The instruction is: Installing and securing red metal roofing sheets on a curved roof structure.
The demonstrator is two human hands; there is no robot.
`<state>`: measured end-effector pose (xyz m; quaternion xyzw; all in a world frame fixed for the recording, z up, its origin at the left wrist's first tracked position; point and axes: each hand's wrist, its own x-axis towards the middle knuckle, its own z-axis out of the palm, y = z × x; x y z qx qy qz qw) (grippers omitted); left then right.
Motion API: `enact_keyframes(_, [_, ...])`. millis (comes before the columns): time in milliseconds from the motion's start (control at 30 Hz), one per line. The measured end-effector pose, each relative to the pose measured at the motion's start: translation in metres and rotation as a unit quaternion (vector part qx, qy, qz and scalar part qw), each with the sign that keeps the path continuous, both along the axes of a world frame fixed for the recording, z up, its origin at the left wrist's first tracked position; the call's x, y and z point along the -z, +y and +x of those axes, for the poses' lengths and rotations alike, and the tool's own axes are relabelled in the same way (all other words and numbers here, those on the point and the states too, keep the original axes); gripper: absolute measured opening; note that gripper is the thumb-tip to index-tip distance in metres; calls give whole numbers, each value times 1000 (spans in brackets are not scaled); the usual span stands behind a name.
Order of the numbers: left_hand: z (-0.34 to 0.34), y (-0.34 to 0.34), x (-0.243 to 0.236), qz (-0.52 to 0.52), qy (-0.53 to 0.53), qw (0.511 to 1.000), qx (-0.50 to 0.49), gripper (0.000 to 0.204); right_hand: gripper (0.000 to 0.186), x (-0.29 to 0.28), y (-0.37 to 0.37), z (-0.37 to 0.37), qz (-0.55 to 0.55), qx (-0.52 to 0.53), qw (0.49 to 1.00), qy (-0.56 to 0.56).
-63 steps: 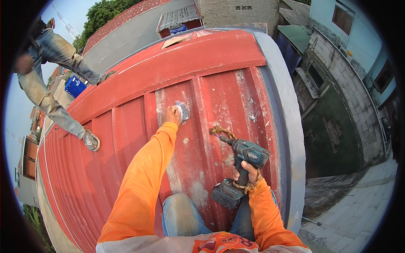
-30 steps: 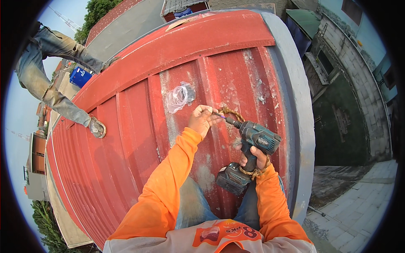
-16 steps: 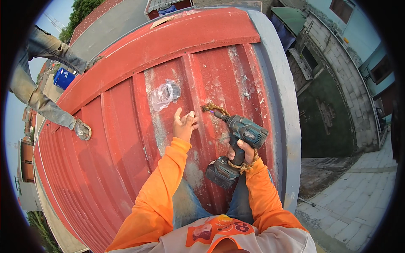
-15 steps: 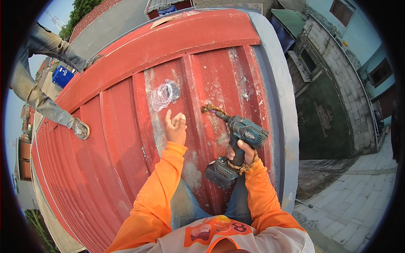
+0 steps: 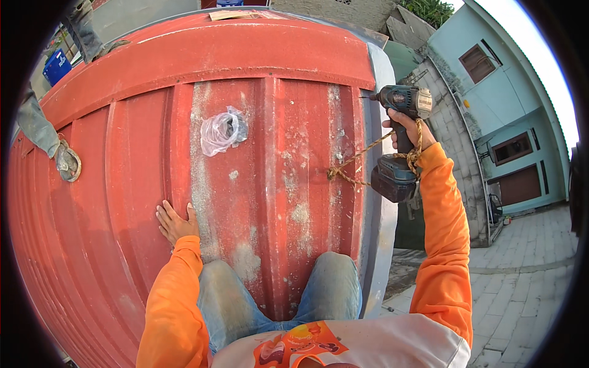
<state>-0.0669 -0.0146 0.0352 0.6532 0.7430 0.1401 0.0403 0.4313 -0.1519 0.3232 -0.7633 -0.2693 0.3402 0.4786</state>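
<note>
My right hand [image 5: 410, 130] grips the handle of a dark teal and black cordless impact driver [image 5: 406, 103], raised over the right edge of the roof. Its nose points left, and a thin bit shows at the tip. A brown twisted rope [image 5: 362, 151] is tied about the driver's battery end and my wrist, with a knotted loop hanging out to the left. My left hand [image 5: 176, 222] lies flat on the red metal roof [image 5: 138, 159], fingers spread. Ahead of it sits a clear plastic bag [image 5: 219, 132] with small greyish pieces inside.
Raised ribs run along the roof up to a red ridge cap [image 5: 245, 52]. A grey wall edge [image 5: 383, 202] borders the right side, with a paved yard [image 5: 521, 257] far below. Another person's shoe [image 5: 67, 162] rests on the roof at left, near a blue container [image 5: 57, 66].
My right hand has lifted the driver up and to the right, past the roof edge. My left hand has come down from mid-air to lie on the roof, farther left.
</note>
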Motion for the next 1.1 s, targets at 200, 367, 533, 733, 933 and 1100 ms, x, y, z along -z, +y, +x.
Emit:
enact_keyframes(200, [-1,0,9,19,8,1000,3,76,28,-12,54,23,-50,29,998,-16])
enact_keyframes(367, [-1,-1,7,19,13,1000,3,76,33,-11,67,26,-57,5,998,-5])
enact_keyframes(533, [-2,-1,6,20,20,1000,3,75,32,-13,71,28,-51,-11,998,-24])
enact_keyframes(733, [-1,-1,5,16,20,1000,3,74,32,-17,72,31,-51,-17,998,-22])
enact_keyframes(933, [-1,0,5,16,18,1000,0,74,33,-13,72,30,-58,-17,998,-31])
enact_keyframes(1100, [-2,-1,8,15,16,1000,2,75,35,-19,73,28,-62,-23,997,-40])
